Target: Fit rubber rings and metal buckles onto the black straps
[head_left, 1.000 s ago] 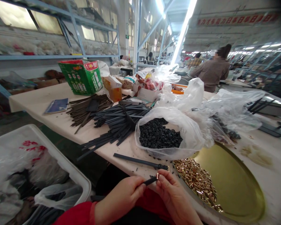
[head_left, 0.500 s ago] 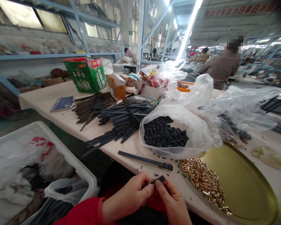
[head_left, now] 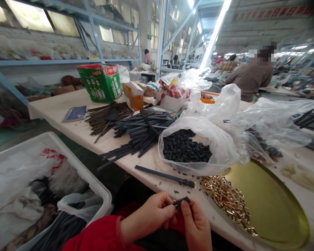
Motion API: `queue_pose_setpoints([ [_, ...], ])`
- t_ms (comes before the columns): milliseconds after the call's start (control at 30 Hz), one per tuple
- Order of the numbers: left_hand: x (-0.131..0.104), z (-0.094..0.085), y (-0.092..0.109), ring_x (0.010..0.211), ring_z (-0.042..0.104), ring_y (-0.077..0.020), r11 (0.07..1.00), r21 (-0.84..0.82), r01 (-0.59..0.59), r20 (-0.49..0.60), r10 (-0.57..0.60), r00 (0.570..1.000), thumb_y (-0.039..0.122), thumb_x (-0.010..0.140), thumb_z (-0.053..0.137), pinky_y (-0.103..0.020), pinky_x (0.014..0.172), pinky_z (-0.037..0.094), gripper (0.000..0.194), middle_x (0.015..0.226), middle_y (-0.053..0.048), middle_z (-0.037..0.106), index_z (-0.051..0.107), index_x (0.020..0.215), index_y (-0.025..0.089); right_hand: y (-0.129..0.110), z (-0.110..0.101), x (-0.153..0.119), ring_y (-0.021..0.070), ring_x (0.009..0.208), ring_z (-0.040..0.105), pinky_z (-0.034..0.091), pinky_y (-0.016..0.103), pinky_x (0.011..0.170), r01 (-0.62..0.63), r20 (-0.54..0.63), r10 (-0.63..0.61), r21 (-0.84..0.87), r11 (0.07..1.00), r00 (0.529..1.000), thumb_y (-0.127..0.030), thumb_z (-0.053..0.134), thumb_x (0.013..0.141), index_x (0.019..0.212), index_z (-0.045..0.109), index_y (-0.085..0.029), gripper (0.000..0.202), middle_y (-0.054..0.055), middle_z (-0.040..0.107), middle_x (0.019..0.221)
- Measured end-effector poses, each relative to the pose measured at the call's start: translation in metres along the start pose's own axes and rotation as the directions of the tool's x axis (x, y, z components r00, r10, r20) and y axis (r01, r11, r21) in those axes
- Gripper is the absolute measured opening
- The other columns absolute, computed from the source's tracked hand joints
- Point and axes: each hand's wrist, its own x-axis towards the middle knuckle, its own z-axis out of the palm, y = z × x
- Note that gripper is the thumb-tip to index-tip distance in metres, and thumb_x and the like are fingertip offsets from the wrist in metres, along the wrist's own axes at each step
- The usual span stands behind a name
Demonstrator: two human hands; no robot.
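Observation:
My left hand (head_left: pixel 153 215) pinches the end of a black strap (head_left: pixel 181 202) near a small gold buckle, at the table's front edge. On the other side, my right hand (head_left: pixel 196 221) has its thumb pressed on the same strap. Most of the strap is hidden by my fingers. Just beyond lies a finished-looking black strap (head_left: pixel 162 176) with a gold buckle at its right end. Gold buckles (head_left: pixel 229 202) fill the left part of a gold tray (head_left: pixel 272 205). An open plastic bag (head_left: pixel 225 150) holds small black loops (head_left: pixel 184 148).
Bundles of black strips (head_left: pixel 138 129) and brown strips (head_left: pixel 102 120) lie farther back, by a green box (head_left: pixel 101 83). A white bin (head_left: pixel 104 190) with bags stands at left. Clear plastic bags (head_left: pixel 274 118) cover the right side. A person (head_left: pixel 251 76) sits beyond the table.
The view has shifted slightly, so most things appear a little farther right. Both hands still hold the strap, and the gold buckle between them shows more clearly.

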Motion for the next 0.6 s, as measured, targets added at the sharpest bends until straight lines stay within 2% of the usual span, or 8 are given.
queue_pose_setpoints([
  [167, -0.002, 0.006, 0.004, 0.043, 0.042, -0.0057, 0.999, -0.049, 0.001, 0.0, -0.001, 1.0, 0.037, 0.075, 0.046, -0.018, 0.042, 0.027, 0.02, 0.062, 0.003, 0.055, 0.042, 0.076, 0.018, -0.001, -0.005, 0.006, 0.0155, 0.054, 0.051, 0.042, 0.024, 0.051, -0.026, 0.078, 0.029, -0.045, 0.999, 0.997, -0.051, 0.05, 0.08, 0.067, 0.056, -0.021, 0.034, -0.001, 0.055, 0.057],
  [267, -0.001, 0.009, 0.004, 0.04, 0.04, -0.0059, 0.999, -0.05, -0.006, -0.041, 0.004, 0.999, 0.033, 0.076, 0.045, -0.018, 0.04, 0.027, 0.016, 0.057, 0.004, 0.052, 0.041, 0.075, 0.018, -0.004, -0.006, 0.004, 0.0173, 0.057, 0.053, 0.043, 0.026, 0.055, 0.054, 0.024, -0.051, -0.109, 0.993, 0.998, -0.049, 0.048, 0.082, 0.07, 0.058, -0.022, 0.031, 0.0, 0.058, 0.06],
  [367, 0.0, 0.01, 0.002, 0.038, 0.038, -0.007, 0.999, 0.029, -0.038, -0.127, 0.042, 0.991, 0.028, 0.076, 0.044, -0.018, 0.038, 0.026, 0.011, 0.048, 0.007, 0.044, 0.042, 0.071, 0.019, -0.003, -0.006, 0.002, 0.0202, 0.069, 0.057, 0.045, 0.029, 0.065, 0.143, 0.021, -0.141, -0.113, 0.983, 0.99, -0.046, 0.051, 0.081, 0.077, 0.061, -0.023, 0.025, 0.003, 0.063, 0.072],
  [433, 0.0, 0.009, 0.001, 0.039, 0.04, -0.0071, 0.994, 0.102, -0.048, -0.153, 0.063, 0.986, 0.024, 0.076, 0.044, -0.018, 0.038, 0.027, 0.009, 0.049, 0.007, 0.045, 0.043, 0.07, 0.018, 0.0, -0.007, 0.003, 0.02, 0.068, 0.058, 0.046, 0.028, 0.064, 0.08, 0.1, -0.075, -0.047, 0.996, 0.992, -0.046, 0.057, 0.077, 0.076, 0.061, -0.022, 0.024, 0.003, 0.064, 0.071],
  [533, -0.002, 0.005, 0.0, 0.041, 0.042, -0.0068, 0.986, 0.162, -0.049, -0.096, 0.065, 0.993, 0.025, 0.077, 0.046, -0.017, 0.037, 0.028, 0.009, 0.058, 0.003, 0.054, 0.044, 0.074, 0.018, 0.004, -0.009, 0.009, 0.0169, 0.059, 0.055, 0.045, 0.025, 0.055, -0.124, 0.217, 0.102, 0.088, 0.988, 0.971, -0.046, 0.063, 0.072, 0.07, 0.059, -0.02, 0.026, 0.0, 0.061, 0.063],
  [600, -0.002, 0.0, 0.0, 0.041, 0.042, -0.0064, 0.982, 0.184, -0.046, -0.056, 0.057, 0.997, 0.029, 0.078, 0.049, -0.016, 0.037, 0.027, 0.012, 0.061, 0.003, 0.056, 0.045, 0.075, 0.017, 0.005, -0.009, 0.013, 0.0151, 0.056, 0.053, 0.043, 0.024, 0.053, -0.195, 0.255, 0.153, 0.151, 0.969, 0.955, -0.046, 0.064, 0.07, 0.068, 0.058, -0.02, 0.027, -0.002, 0.058, 0.06],
])
